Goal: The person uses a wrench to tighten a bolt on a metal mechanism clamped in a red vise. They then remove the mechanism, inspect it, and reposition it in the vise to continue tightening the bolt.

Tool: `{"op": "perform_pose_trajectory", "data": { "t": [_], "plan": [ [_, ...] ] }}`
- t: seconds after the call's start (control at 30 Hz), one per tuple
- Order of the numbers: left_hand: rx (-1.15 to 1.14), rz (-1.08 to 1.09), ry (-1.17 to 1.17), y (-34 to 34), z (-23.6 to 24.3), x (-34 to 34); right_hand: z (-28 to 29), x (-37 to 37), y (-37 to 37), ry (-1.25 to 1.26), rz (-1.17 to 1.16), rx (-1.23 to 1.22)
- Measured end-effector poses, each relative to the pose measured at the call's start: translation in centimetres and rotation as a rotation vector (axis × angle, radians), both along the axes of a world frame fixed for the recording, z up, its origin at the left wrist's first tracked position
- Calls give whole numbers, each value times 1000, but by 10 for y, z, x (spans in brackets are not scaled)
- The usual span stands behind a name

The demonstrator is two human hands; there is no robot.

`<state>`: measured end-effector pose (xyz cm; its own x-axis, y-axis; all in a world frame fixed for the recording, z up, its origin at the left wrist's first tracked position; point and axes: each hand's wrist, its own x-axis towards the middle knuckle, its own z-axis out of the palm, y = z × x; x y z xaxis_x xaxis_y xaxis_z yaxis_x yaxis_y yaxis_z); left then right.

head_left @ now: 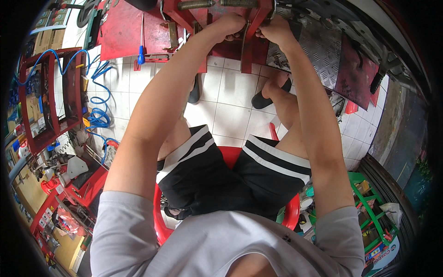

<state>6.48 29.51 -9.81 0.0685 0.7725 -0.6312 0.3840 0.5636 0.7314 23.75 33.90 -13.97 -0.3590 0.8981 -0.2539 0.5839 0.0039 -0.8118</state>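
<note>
Both my arms reach forward to a red metal frame (248, 51) with two coil springs, a left spring (196, 4) and a right spring (239, 3), across its top. My left hand (228, 26) is curled closed on the left side of one upright. On the other side of that upright, my right hand (278, 33) is closed, fingertips pinched together by the metal. What either hand grips is hidden or too small to name. Left of the frame, a long screwdriver (141, 54) with a blue handle lies on a red worktop (121, 34).
I sit on a red plastic chair (292, 212) over white floor tiles (230, 87). A coiled blue hose (98, 117) hangs beside a red rack (53, 101) on the left. Diamond-patterned metal plate (318, 60) lies at front right. A green metal rack (369, 205) stands at lower right.
</note>
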Motion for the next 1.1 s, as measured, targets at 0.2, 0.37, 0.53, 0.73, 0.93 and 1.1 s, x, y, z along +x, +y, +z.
{"op": "perform_pose_trajectory", "data": {
  "t": [0.2,0.37,0.53,0.73,0.93,1.1],
  "plan": [
    [-50,10,21,1,3,0,-2,0,2,-101,5,58],
    [-79,-38,40,4,5,0,-10,3,7,-115,-4,83],
    [6,28,62,2,7,1,8,-4,0,-177,59,92],
    [-35,-13,16,8,-22,-18,24,-6,-6,-101,40,-44],
    [-72,64,80,10,-11,1,28,0,-9,-197,14,46],
    [82,-146,24,13,-32,-21,29,-11,-9,-183,-1,93]
  ]
}}
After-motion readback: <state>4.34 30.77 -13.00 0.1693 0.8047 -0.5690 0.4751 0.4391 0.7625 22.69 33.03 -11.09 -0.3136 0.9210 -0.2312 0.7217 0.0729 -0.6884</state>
